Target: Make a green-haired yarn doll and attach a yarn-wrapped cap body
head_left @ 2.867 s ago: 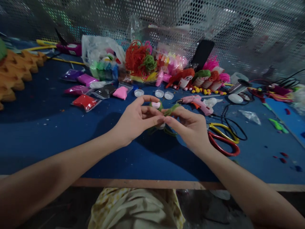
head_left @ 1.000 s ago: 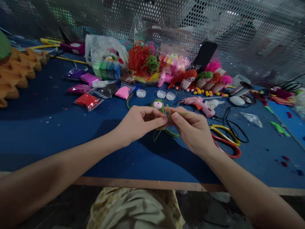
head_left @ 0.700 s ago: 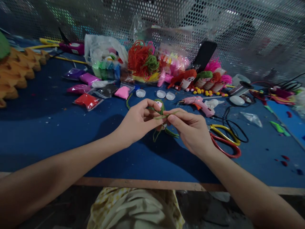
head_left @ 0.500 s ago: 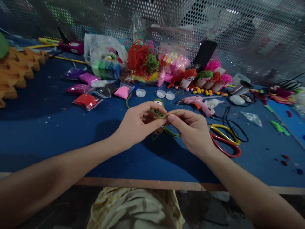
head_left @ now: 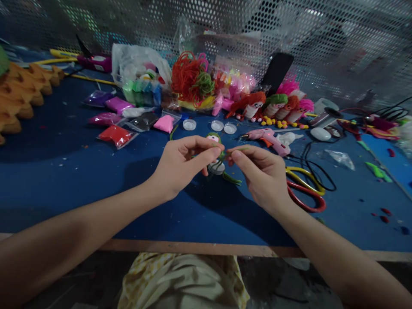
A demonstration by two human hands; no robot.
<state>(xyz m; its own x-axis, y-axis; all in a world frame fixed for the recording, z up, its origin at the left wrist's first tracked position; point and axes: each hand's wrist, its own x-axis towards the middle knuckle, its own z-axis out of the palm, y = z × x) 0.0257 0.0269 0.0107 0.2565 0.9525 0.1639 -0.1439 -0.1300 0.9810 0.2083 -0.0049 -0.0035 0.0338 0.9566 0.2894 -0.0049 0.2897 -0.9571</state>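
My left hand (head_left: pixel 186 165) and my right hand (head_left: pixel 259 174) face each other over the blue table, fingertips slightly apart. Each one pinches a piece of thin green yarn (head_left: pixel 243 149) between thumb and fingers. Just behind and below the fingers is a small doll (head_left: pixel 213 138) with green yarn hair and a white face, partly covered by my left hand. A pale round base (head_left: pixel 216 168) shows beneath it. More green yarn (head_left: pixel 231 179) trails on the table by the doll, and another strand (head_left: pixel 173 132) lies behind my left hand.
A pink glue gun (head_left: pixel 269 140) and red-and-yellow-handled scissors (head_left: pixel 305 191) lie to the right. Clay packets (head_left: pixel 116 135) sit at the left, with small round lids (head_left: pixel 189 125) behind the hands. Finished yarn-haired dolls (head_left: pixel 255 107), a yarn heap (head_left: pixel 189 79) and an upright phone (head_left: pixel 277 73) line the back.
My hands were touching at the fingertips; now a small gap lies between them. My right hand has shifted slightly right, and more of the doll and its base shows.
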